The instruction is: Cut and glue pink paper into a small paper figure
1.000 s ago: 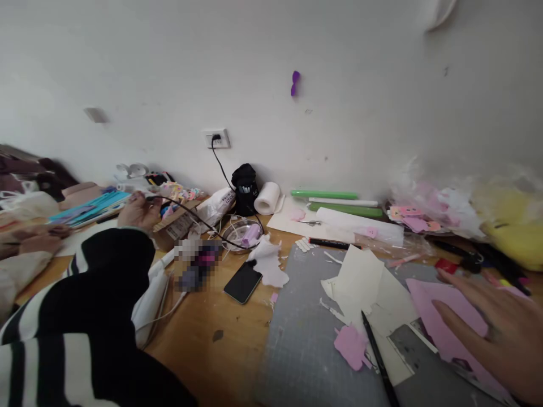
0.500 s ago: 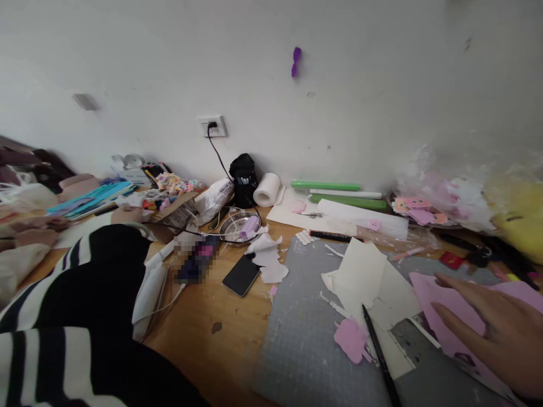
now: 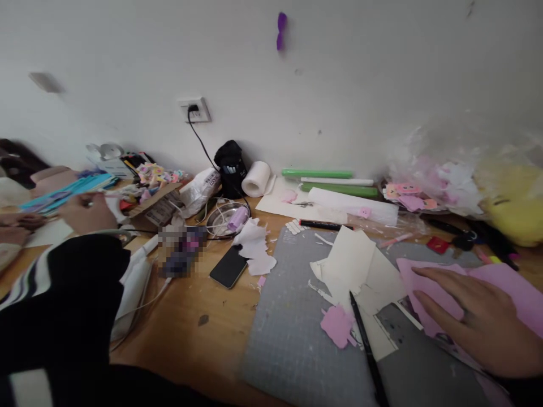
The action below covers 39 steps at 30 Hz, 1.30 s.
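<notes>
My right hand lies flat, fingers spread, on a pink foam sheet at the right end of the grey cutting mat. A black pen lies on the mat just left of that hand, beside a small pink cut-out and cream paper pieces. My left hand, at the end of a black and white striped sleeve, reaches out to the far left near a cardboard box of small coloured pieces. It is blurred, and a thin black cable runs toward it.
A black phone, a metal dish, a black pen pouch, a white roll and green rolls stand along the wooden table. Another person's hands rest at the far left. Plastic bags of scraps fill the right.
My left hand has drawn back leftward from the cardboard box, pulling the cable along. The view has shifted down and right. My right hand stays flat on the pink sheet.
</notes>
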Motion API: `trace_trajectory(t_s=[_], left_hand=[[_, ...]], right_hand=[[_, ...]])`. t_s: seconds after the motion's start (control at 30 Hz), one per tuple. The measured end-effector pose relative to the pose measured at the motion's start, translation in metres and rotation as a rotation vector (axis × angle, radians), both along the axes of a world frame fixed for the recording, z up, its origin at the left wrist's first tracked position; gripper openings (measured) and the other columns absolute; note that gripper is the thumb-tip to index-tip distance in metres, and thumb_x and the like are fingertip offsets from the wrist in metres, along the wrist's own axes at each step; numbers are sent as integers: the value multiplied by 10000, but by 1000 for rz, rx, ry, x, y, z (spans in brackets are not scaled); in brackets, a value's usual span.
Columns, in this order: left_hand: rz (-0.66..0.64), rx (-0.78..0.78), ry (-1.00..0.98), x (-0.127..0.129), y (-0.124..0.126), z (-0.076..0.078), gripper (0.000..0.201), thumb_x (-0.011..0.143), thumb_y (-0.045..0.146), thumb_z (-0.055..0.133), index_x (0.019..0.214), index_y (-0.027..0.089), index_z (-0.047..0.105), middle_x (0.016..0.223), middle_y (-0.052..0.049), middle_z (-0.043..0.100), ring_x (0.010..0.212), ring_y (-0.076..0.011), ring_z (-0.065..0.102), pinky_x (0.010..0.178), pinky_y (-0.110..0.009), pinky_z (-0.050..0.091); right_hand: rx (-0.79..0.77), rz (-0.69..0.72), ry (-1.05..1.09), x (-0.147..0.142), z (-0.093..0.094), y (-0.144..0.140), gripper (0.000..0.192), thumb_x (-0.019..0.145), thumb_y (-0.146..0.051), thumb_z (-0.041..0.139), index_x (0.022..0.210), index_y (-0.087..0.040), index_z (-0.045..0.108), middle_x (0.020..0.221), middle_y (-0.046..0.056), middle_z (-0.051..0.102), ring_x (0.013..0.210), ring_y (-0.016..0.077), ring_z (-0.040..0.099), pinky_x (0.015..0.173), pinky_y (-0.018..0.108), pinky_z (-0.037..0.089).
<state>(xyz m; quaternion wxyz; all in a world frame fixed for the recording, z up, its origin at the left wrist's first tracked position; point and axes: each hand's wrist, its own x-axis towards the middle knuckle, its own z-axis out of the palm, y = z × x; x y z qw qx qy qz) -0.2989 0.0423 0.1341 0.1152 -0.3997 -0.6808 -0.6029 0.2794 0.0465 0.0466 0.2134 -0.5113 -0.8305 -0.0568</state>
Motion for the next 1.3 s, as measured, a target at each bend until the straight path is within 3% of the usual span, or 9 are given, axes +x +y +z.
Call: trace_trajectory(t_s=[0.13, 0.23, 0.33, 0.43, 0.57, 0.77, 0.9, 1.03, 1.3], left_hand=[[-77, 32, 49, 71, -14, -15, 148, 819, 264, 560, 861, 143, 634, 803, 19, 614, 781, -160, 568, 766, -332, 447], [-439, -160, 138, 166, -43, -43, 105, 694, 292, 673, 727, 193, 678, 673, 41, 639, 655, -137, 572, 651, -250, 457], [-816, -358, 189, 257, -70, -71, 88, 731, 192, 618, 744, 228, 696, 687, 26, 669, 648, -131, 615, 629, -223, 487], [-1112, -446, 90, 308, -79, -92, 181, 807, 151, 544, 858, 238, 694, 716, -9, 661, 682, -138, 617, 631, -246, 483], [-1195, -414, 10, 320, -71, -106, 173, 841, 201, 536, 902, 232, 695, 726, -41, 646, 702, -161, 605, 646, -296, 470], [-1260, -400, -4, 316, -60, -112, 149, 840, 188, 540, 897, 241, 667, 718, -29, 664, 694, -160, 604, 671, -319, 449], [-1253, -388, 154, 310, -61, -116, 164, 797, 100, 522, 834, 229, 617, 688, -1, 667, 644, -141, 591, 655, -315, 406], [-1104, -319, 410, 298, -69, -128, 205, 748, 69, 516, 792, 253, 595, 645, 41, 675, 598, -141, 584, 646, -329, 389], [-1048, -288, 701, 283, -87, -149, 226, 838, 156, 488, 825, 323, 640, 785, 91, 727, 635, -125, 627, 572, -264, 431]], right_hand=[[-90, 170, 159, -21, 7, -9, 272, 827, -405, 451, 902, -212, 628, 913, 67, 700, 857, 222, 649, 724, 388, 504], [-170, 291, 319, -48, 6, -23, 197, 817, -367, 526, 893, -217, 628, 859, 40, 686, 780, 171, 644, 674, 302, 518], [-243, 405, 468, -70, -4, -44, 204, 797, -367, 575, 906, -202, 626, 855, 48, 675, 755, 160, 628, 646, 276, 514], [-282, 412, 639, -80, -15, -62, 232, 771, -403, 605, 920, -225, 613, 852, 27, 677, 785, 166, 611, 674, 288, 500], [-375, 398, 654, -77, -21, -69, 121, 758, -176, 606, 871, -219, 600, 771, -5, 675, 658, 123, 605, 589, 227, 499], [-424, 340, 693, -81, -28, -64, 131, 745, -106, 575, 824, -210, 589, 728, -13, 664, 602, 106, 585, 553, 206, 482], [-380, 290, 779, -87, -39, -63, 120, 792, -132, 524, 783, -212, 613, 727, 7, 665, 668, 131, 587, 596, 243, 455], [-368, 281, 736, -87, -49, -62, 137, 821, -148, 499, 828, -207, 623, 764, 19, 661, 683, 135, 563, 619, 268, 419], [-354, 330, 440, -83, -38, -56, 139, 777, -94, 512, 769, -177, 623, 625, 6, 630, 560, 128, 529, 534, 264, 407]])
